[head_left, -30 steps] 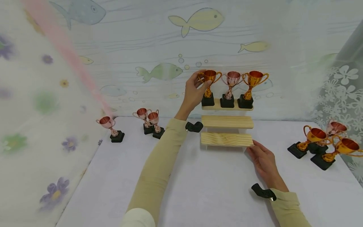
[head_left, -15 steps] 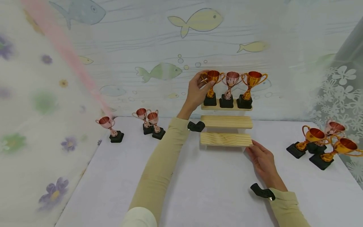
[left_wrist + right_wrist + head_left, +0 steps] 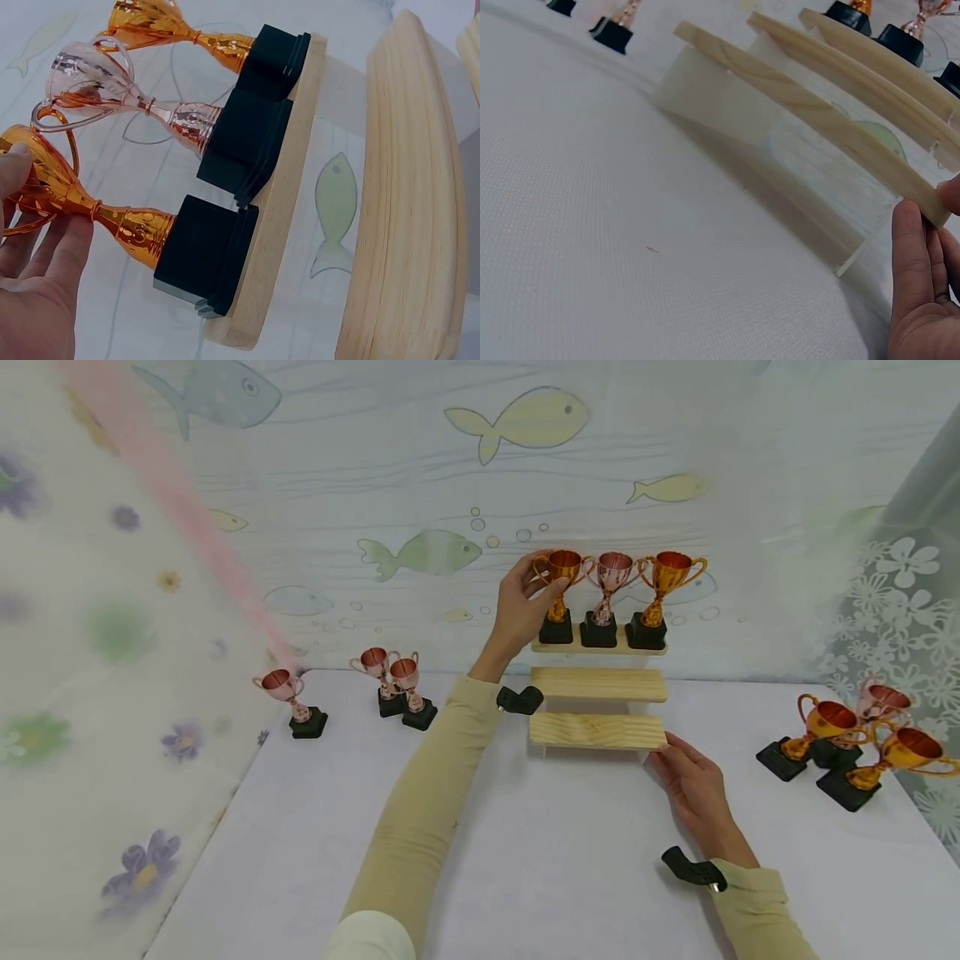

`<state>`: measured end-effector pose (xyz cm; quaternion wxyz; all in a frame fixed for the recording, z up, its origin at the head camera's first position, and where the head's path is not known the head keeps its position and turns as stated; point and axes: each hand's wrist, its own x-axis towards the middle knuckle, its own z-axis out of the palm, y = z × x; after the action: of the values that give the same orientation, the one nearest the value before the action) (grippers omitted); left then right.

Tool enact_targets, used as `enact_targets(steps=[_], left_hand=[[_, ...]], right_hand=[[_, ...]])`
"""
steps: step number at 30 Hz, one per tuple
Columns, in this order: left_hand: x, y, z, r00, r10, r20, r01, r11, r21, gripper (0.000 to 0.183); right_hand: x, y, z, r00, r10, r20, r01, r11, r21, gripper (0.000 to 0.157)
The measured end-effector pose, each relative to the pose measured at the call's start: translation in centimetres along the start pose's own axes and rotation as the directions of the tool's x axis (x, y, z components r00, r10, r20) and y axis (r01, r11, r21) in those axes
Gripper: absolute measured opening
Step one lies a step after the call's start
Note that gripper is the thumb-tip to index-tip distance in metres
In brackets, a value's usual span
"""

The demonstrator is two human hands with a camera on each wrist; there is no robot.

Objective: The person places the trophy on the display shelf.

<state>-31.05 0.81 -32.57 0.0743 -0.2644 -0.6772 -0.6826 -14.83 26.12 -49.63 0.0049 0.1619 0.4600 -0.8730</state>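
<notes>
Shiny gold two-handled trophy cup with a square black base (image 3: 139,229) stands at the left end of a narrow, pale wooden top board (image 3: 600,651), and our left hand (image 3: 517,614) has its grip around the bowl, thumb on the near side and fingers behind. Beside it we see a metallic rose-pink cup on a black base (image 3: 615,572) in the middle and a second gold cup (image 3: 673,577) at the right end, all in one row. Stepped down toward us are a pale wooden middle board (image 3: 598,683) and a grained wooden lowest board (image 3: 597,731). Our right hand (image 3: 693,785) pinches the lowest board's right end in a narrow grip, thumb against the edge and fingers underneath. Translucent supports (image 3: 697,84) carry the boards above our white-covered counter (image 3: 562,852). On our left stand a single rose-pink cup (image 3: 278,685) and, well apart, a rose-pink pair (image 3: 405,675). On our right, two gold cups (image 3: 831,720) and another rose-pink cup (image 3: 887,697) cluster closely together.
</notes>
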Motion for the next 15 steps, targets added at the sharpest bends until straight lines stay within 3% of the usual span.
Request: enact_targets(steps=[5, 11, 15], left_hand=[[-0.1, -0.1, 0.0, 1.0, -0.007, -0.01, 0.006, 1.0, -0.013, 0.049], [-0.8, -1.1, -0.4, 0.996, -0.035, -0.081, 0.028, 0.996, -0.08, 0.067], [-2.5, -2.9, -1.5, 0.991, 0.027, -0.131, -0.044, 0.99, -0.132, 0.072]], right_hand=[[-0.1, -0.1, 0.1, 1.0, 0.0, 0.013, 0.0, 1.0, 0.007, 0.017], [-0.1, -0.1, 0.1, 1.0, 0.001, 0.007, -0.001, 1.0, -0.003, 0.017], [0.0, 0.0, 0.0, 1.0, 0.005, -0.002, -0.005, 1.0, -0.008, 0.016]])
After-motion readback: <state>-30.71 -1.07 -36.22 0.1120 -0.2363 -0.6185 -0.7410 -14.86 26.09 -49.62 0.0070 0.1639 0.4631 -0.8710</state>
